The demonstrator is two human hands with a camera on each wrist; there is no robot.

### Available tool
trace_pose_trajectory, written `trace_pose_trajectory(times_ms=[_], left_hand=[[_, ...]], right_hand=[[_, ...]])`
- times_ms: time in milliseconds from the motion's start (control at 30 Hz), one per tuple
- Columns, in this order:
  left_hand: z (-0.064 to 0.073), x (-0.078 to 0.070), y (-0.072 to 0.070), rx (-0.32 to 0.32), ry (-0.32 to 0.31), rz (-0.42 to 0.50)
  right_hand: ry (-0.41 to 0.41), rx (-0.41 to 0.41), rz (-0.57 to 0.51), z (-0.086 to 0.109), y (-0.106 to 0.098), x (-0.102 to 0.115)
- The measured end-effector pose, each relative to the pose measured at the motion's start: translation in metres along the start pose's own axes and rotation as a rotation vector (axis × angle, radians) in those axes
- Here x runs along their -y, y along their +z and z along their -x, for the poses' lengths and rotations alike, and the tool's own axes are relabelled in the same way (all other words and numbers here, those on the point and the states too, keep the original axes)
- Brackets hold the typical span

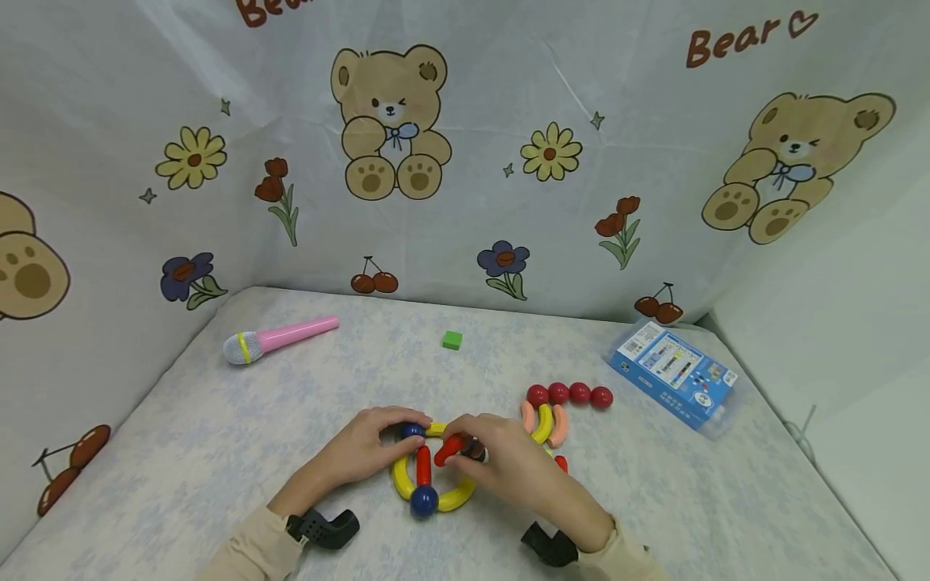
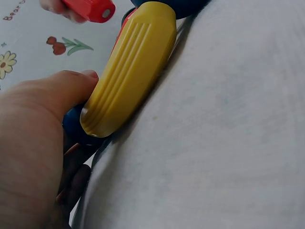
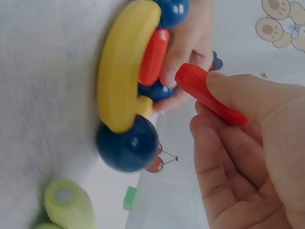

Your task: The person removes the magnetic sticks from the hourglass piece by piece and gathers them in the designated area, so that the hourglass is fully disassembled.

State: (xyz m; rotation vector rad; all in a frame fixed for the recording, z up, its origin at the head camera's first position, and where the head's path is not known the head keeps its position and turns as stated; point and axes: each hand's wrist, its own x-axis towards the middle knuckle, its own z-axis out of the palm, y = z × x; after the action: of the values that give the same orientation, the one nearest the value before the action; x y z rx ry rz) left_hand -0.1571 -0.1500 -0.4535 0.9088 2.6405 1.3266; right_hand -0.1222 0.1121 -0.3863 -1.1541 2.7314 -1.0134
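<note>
On the table, yellow curved rods and blue balls are joined into a ring. A red rod runs from the front ball toward a back ball. My left hand holds that back ball between thumb and fingers, as the left wrist view also shows. Just right of it, my right hand pinches a second red rod between thumb and fingertips, raised above the ring. In the right wrist view, one end of this rod points at the ring. The right hand hides part of the ring's right side.
Four-sided green block and a pink toy microphone lie farther back. Right of the ring are several red balls in a row, with pink and yellow curved rods below. A blue box lies at the back right.
</note>
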Motion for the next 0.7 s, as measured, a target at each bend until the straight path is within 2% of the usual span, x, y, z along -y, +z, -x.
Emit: trace_pose_trajectory(times_ms=[100, 267, 467, 700], left_hand=[[0.001, 0.001, 0.000, 0.002, -0.008, -0.002], [0.001, 0.003, 0.001, 0.003, -0.018, -0.002], [0.000, 0.003, 0.001, 0.009, -0.033, -0.002], [0.001, 0.001, 0.000, 0.024, -0.089, 0.006]], right_hand=[[0.012, 0.011, 0.001, 0.001, -0.008, 0.000], [0.090, 0.021, -0.020, 0.007, -0.025, 0.000], [0.119, -0.076, -0.020, 0.020, -0.043, -0.008], [0.200, -0.109, 0.028, 0.046, -0.056, -0.023]])
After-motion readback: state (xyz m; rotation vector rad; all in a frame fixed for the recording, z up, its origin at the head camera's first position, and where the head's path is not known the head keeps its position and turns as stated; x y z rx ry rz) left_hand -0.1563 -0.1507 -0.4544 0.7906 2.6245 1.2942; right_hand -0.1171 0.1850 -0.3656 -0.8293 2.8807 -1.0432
